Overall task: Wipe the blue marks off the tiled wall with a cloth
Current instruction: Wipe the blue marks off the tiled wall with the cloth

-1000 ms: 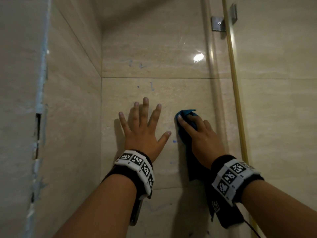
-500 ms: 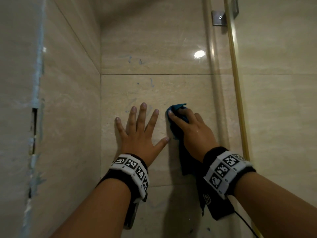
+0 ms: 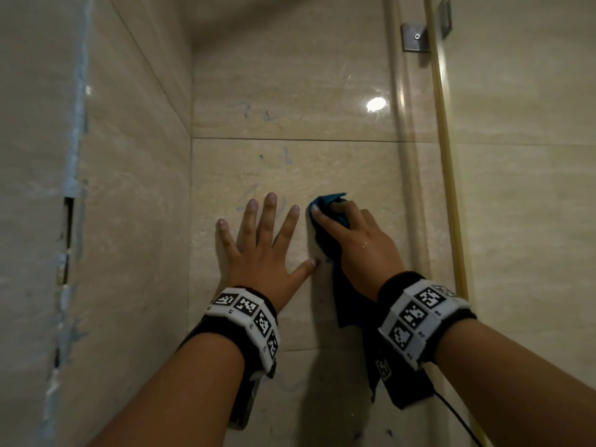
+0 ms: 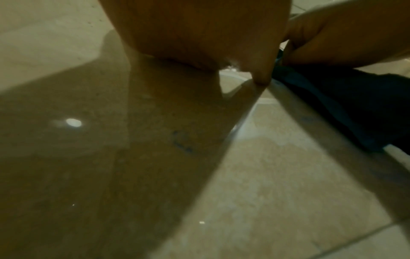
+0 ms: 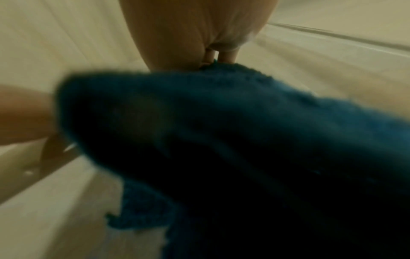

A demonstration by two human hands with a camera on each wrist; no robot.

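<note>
Shifted left, right hand (image 3: 351, 240) grips cloth (image 3: 332, 233) beside splayed, flat left hand (image 3: 261, 250); press firmly over remaining blue marks (image 3: 287, 156).

Head view looks down at the tiled wall (image 3: 290, 175) — wrist views close, blurry, seemingly sharing it.

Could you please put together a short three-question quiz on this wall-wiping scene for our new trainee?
1. True or false: the left hand lies flat with spread fingers on the tiled wall.
2. Which hand holds the blue cloth: A) left, B) right, C) both?
3. Fill in: faint blue marks remain on the wall ____ the two hands.

Key
1. True.
2. B: the right hand grips the cloth and presses it to the wall, the rest hanging below the wrist.
3. Above; more faint marks sit on the next tile up.
</note>
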